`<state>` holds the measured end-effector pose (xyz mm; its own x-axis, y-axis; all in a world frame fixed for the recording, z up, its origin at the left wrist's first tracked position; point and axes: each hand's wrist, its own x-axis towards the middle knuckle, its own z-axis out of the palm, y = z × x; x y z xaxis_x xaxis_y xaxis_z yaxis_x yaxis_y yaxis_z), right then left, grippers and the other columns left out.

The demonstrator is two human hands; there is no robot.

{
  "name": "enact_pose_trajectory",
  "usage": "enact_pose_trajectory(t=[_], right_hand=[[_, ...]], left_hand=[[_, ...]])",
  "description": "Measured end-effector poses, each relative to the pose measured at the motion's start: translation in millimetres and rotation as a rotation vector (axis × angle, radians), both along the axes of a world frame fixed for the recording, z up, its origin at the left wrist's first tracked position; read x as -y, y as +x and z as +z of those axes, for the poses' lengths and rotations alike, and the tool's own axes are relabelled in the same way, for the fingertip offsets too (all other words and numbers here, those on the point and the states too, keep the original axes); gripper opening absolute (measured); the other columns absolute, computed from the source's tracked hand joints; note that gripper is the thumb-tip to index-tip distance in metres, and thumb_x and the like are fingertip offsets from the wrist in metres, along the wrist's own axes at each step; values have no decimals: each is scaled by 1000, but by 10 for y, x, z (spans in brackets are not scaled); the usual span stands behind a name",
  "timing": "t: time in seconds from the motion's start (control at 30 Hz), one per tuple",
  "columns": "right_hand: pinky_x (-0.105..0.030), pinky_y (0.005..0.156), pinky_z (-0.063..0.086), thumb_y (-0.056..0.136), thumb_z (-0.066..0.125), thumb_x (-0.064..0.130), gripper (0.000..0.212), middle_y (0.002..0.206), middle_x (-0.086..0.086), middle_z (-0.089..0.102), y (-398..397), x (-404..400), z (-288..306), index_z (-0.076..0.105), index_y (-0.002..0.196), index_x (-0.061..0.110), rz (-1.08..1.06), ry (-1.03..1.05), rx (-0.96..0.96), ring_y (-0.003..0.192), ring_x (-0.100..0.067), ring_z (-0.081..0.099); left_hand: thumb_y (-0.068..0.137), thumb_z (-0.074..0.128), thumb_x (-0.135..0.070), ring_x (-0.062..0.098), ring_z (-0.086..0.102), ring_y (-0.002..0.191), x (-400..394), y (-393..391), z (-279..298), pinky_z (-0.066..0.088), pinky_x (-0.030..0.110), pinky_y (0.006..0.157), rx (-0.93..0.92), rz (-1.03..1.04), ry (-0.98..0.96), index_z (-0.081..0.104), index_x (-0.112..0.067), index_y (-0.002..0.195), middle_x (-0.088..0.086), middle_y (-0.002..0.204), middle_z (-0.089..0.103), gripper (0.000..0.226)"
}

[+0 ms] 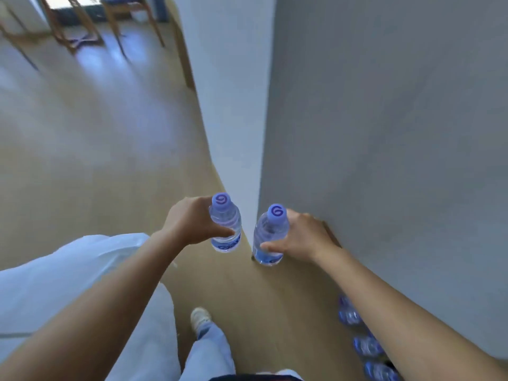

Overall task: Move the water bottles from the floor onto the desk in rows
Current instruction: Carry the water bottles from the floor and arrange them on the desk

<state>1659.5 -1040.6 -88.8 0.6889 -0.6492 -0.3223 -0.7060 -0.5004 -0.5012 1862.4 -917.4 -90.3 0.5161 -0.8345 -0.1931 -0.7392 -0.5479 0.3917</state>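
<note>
**Two bottles held above floor**

Left hand (192,221) grips one upright bottle (226,226), fingers curled round its body. Right hand (298,235) grips a second bottle (269,237) likewise. More bottles (367,345) stand on the floor (110,160) by the grey wall (384,133).

This looks like a plain room in a home or dormitory: a wood-look floor (82,149), a bare white wall (231,105) meeting a grey wall (384,133), wooden chairs (90,20) at the far end, and white bedding (55,284) nearby.
</note>
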Motion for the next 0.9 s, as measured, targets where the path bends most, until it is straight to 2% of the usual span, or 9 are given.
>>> enact_pose_trajectory(t=[0.2, 0.37, 0.47, 0.6, 0.73, 0.9], right_hand=[[-28, 73, 49, 59, 71, 57, 49, 94, 7, 67, 1168, -191, 27, 60, 98, 29, 144, 32, -5, 87, -18, 62], [-31, 69, 53, 60, 69, 55, 45, 86, 5, 66, 2099, -175, 104, 59, 93, 26, 211, 10, 35, 77, -16, 61], [-28, 66, 50, 61, 68, 54, 44, 83, 7, 65, 2588, -144, 158, 58, 93, 27, 247, -18, 51, 75, -15, 61], [-27, 63, 48, 60, 68, 54, 44, 82, 7, 64, 3241, -74, 223, 58, 93, 26, 261, -31, 69, 74, -15, 61], [-25, 60, 43, 61, 69, 56, 45, 80, 8, 62, 3879, 59, 283, 58, 92, 26, 292, -49, 88, 75, -15, 59], [-28, 64, 48, 62, 70, 56, 40, 82, 8, 65, 4652, 318, 284, 61, 89, 28, 314, -60, 111, 76, -15, 61]], left_hand=[[50, 70, -60, 16, 59, 65, -390, 949, -6, 39, 24, 51, 26, 63, 40, 59, -29, 75, -8, 64, 61, 42], [51, 69, -61, 10, 51, 56, -594, 1766, 10, 32, 21, 45, 12, 135, 42, 43, -36, 58, -13, 55, 52, 36], [50, 66, -61, 7, 46, 51, -678, 2151, 36, 30, 21, 45, 17, 192, 29, 42, -34, 56, -11, 54, 51, 37], [52, 66, -59, 7, 44, 49, -690, 2631, 123, 30, 22, 45, 21, 259, 30, 46, -30, 60, -9, 53, 50, 36], [55, 68, -60, 13, 56, 61, -575, 3138, 183, 41, 25, 53, 42, 320, 21, 60, -23, 78, -6, 67, 62, 44], [53, 70, -62, 16, 61, 68, -324, 3831, 225, 46, 28, 57, 45, 393, 19, 63, -22, 82, -5, 71, 64, 50]])
